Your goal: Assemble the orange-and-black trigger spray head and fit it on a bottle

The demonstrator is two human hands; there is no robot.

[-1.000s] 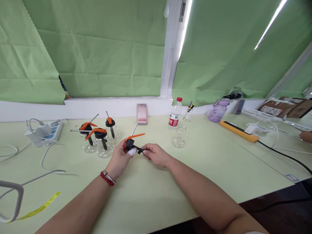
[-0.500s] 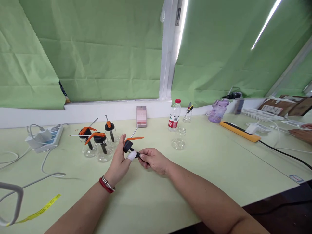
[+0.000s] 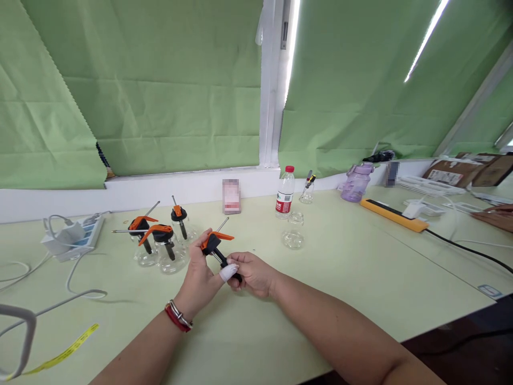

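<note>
Above the table, a black spray head (image 3: 212,243) with an orange lever and a thin metal nozzle is tilted between my hands. My left hand (image 3: 202,275), its thumb wrapped in white, grips it near the cap. The fingers of my right hand (image 3: 254,274) are closed around the lower end of its black tube, which they partly hide. To the left stand three glass bottles (image 3: 170,264) fitted with similar black and orange heads. An open glass bottle (image 3: 293,239) without a head stands to the right, beyond my right hand.
A red-capped water bottle (image 3: 285,195), a small jar (image 3: 307,197) holding tools and a purple bottle (image 3: 356,184) line the back. Right of them lies an orange power strip (image 3: 393,216). A white power strip (image 3: 90,235) with cables lies left. Another person's hand (image 3: 495,216) shows at far right.
The spray head has moved slightly lower and turned, with its nozzle now shorter in view. My left thumb has slid down the tube towards my right fingers. The camera view has shifted slightly.
</note>
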